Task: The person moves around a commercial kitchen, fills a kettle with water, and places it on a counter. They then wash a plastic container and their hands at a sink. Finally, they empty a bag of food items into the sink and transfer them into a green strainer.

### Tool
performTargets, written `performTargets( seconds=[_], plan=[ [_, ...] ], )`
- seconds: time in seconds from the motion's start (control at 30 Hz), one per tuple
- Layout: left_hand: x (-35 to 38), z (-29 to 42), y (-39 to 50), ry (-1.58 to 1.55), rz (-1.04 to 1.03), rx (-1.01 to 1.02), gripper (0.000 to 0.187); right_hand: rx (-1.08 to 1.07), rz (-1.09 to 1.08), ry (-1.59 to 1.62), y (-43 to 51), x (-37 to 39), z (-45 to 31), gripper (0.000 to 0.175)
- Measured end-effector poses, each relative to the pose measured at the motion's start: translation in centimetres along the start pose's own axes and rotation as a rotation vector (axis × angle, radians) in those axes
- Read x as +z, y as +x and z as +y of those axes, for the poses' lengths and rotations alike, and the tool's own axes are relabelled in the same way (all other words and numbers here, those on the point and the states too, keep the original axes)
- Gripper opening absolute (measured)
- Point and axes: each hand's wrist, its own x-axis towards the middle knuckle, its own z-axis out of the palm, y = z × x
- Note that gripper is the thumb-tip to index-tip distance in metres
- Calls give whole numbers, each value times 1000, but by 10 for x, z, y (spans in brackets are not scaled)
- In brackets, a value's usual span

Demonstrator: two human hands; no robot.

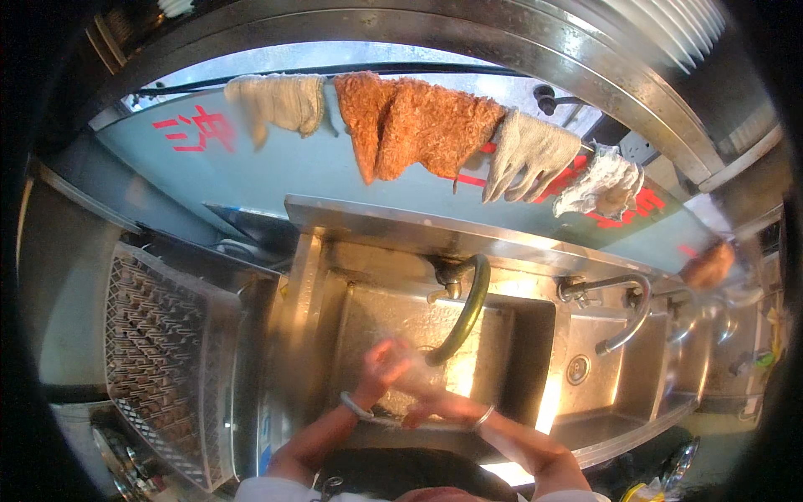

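Both my hands are over the left basin of a stainless steel sink (376, 314), below the outlet of a curved olive-green hose (477, 301) fitted to a tap. My left hand (381, 370) is raised with its fingers bent and spread. Lower and to the right is my right hand (436, 408), its fingers pointing left. A pale blur, apparently running water, lies between them. Motion smears both hands, and I see no object in either. Each wrist wears a pale bangle.
At left stands a plastic dish rack (160, 357) with many rows of pegs. A second basin (580, 401) has its own curved metal tap (640, 307). Orange-brown cloths (420, 125), a knitted glove (533, 150) and pale rags (282, 100) hang over the pale blue panel (251, 169) behind.
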Motion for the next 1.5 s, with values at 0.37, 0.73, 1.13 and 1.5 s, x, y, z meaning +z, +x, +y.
performTargets(
  seconds=[0.37,0.73,1.13,1.5],
  plan=[
    [-1,5,0,172,187,295,36,-135,552,-294,8,3,-34,30],
    [49,17,-26,-17,388,128,50,-414,641,493,47,5,-6,57],
    [-4,-13,-3,51,-206,-239,33,-502,797,-1210,10,10,-28,69],
    [-17,-15,-4,888,-366,565,11,-341,418,-1144,-8,7,-17,88]
  ],
)
